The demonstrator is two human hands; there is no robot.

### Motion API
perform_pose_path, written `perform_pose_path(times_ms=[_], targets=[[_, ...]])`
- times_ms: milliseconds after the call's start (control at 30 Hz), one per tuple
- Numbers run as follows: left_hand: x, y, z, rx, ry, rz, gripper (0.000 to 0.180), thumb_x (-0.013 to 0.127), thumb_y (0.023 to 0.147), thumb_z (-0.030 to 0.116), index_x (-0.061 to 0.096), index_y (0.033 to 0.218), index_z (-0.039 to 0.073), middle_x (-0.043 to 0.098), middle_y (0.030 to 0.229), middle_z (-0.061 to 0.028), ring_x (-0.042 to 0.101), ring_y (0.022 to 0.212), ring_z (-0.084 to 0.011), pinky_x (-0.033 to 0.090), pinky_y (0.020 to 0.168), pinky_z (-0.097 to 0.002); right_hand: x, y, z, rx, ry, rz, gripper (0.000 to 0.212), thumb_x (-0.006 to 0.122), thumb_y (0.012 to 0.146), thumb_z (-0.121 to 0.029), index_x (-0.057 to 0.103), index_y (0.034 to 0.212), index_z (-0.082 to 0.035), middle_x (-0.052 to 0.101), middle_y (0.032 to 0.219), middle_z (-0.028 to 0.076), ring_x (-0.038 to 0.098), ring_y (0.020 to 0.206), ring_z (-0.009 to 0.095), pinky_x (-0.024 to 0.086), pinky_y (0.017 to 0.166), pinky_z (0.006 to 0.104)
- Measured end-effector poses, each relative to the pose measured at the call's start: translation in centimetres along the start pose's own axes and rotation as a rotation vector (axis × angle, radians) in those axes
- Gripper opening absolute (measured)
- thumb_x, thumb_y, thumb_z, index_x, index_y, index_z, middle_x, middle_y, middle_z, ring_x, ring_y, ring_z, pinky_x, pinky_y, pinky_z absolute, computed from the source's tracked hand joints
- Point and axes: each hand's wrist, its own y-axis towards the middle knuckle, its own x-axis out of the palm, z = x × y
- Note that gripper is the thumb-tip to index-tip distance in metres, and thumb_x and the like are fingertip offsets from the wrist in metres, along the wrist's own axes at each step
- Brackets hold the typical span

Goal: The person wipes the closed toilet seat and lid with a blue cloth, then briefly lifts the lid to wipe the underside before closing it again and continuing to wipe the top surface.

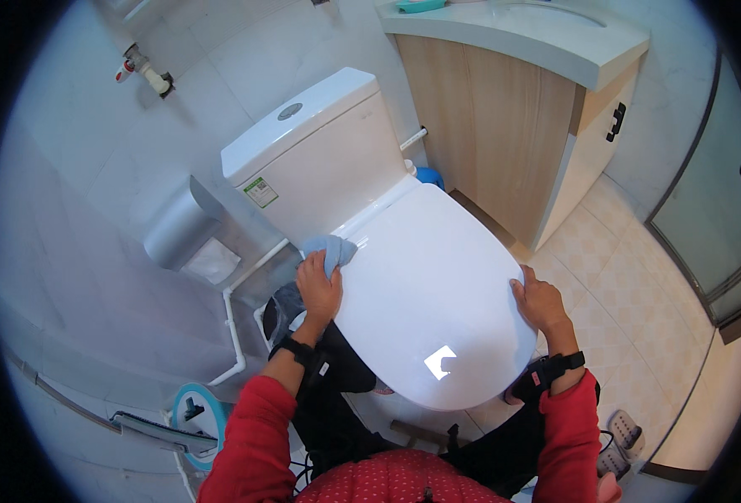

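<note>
White tiles cover the bathroom wall on the left, where a silver paper holder [178, 228] hangs with a sheet showing at its mouth. Near it, low on the left, a blue and white round brush stand [196, 417] sits on the floor beside a white pipe [235, 334]. Moving right, the left hand [318, 289] closes its fingers around a light blue cloth [330, 250], pressing it on the far left edge of the closed white toilet lid [425, 289], just in front of the white tank [312, 155]. Both arms wear red sleeves and black wrist straps. The lid fills the middle, with a bright patch of light near its near end. On the lid's right edge rests the right hand [540, 302], fingers spread flat and holding nothing. Farther right and far back stands a wooden cabinet [488, 126] under a white counter [538, 38]. Beige floor tiles [630, 285] lie at right, with grey slippers [622, 440] near the bottom.
</note>
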Motion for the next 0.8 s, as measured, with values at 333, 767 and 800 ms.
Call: perform_pose_path(times_ms=[333,767,800], targets=[[-2.3,-8.7,1.9,0.017,-0.081,-0.045,0.058,0.068,0.082,0.004,0.045,0.135,0.001,0.036,0.145,-0.0264,0.032,0.134,-0.0484,0.025,0.114,-0.0556,-0.2,-0.9,0.1,0.054,-0.027,-0.033,0.059,0.041,0.101,-0.048,0.048,0.135,0.0,0.07,0.091,0.027,0.068,0.087,0.043,0.054,0.079,0.0501],[-0.9,-2.5,-0.6,0.201,0.002,-0.222,0.06,0.065,0.09,0.024,0.043,0.142,0.006,0.035,0.15,-0.0231,0.028,0.139,-0.05,0.024,0.113,-0.0616,-0.6,-1.2,0.4,0.057,-0.111,-0.083,0.064,0.039,0.101,-0.053,0.061,0.106,0.008,0.07,0.088,0.028,0.068,0.085,0.043,0.054,0.079,0.0493],[-0.6,-1.6,-0.4,0.215,0.032,-0.254,0.06,0.065,0.09,0.027,0.043,0.143,0.007,0.034,0.151,-0.0224,0.028,0.139,-0.0493,0.023,0.113,-0.0624,-0.6,-1.2,0.4,0.064,-0.119,-0.085,0.064,0.039,0.101,-0.053,0.061,0.106,0.008,0.07,0.088,0.028,0.068,0.085,0.043,0.054,0.079,0.0493]])
